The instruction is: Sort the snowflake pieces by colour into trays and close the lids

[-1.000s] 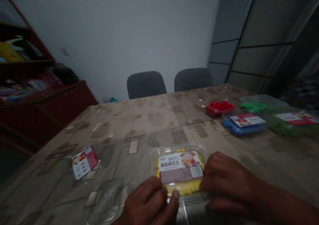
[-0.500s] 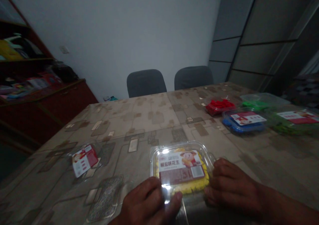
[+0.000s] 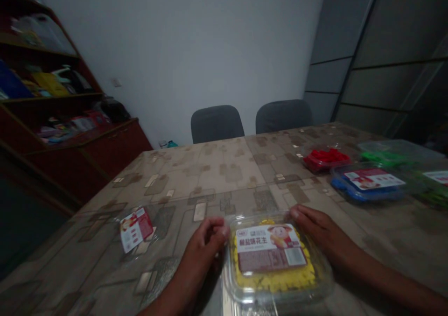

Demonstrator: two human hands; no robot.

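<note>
In front of me sits a clear plastic box with a lid and yellow pieces inside. Its label is white and dark red, with a cartoon figure and Chinese characters. My left hand grips the box's upper left edge, fingers curled and thumb against the rim. On the opposite side my right hand holds the upper right corner, its fingers along the edge and partly hidden behind the box. Left of the box lies a clear plastic lid with a red and white label.
At the right stand a box of red pieces, a labelled box of blue pieces and boxes with green pieces. Two grey chairs are behind the patterned tablecloth. A red-brown cabinet is at the left.
My hands have moved from the near corners of the box up to its far corners. The box appears lower and nearer to me. The whole view has shifted.
</note>
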